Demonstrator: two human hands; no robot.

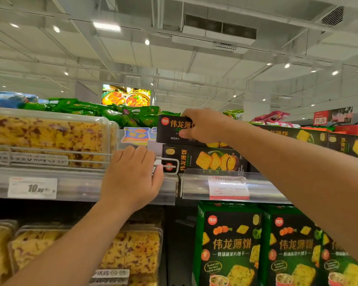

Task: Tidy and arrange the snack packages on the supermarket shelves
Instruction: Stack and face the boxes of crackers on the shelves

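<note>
A black biscuit box (pixel 172 131) with orange lettering lies flat on top of another black biscuit box (pixel 205 159) on the upper shelf. My right hand (pixel 205 125) grips the top box from above, thumb on its front face and fingers over its top edge. My left hand (pixel 132 178) rests on the shelf's front edge, fingers curled over the white wire rail (pixel 50 155), thumb at the rail's end loop. More black boxes (pixel 349 145) continue to the right.
Clear tubs of yellow snack bars (pixel 46 137) fill the upper shelf on the left, with more tubs (pixel 132 250) on the shelf below. Green biscuit boxes (pixel 229 244) stand upright at the lower right. Green bags (pixel 112 112) lie behind. Price tags (pixel 32 187) hang on the shelf strip.
</note>
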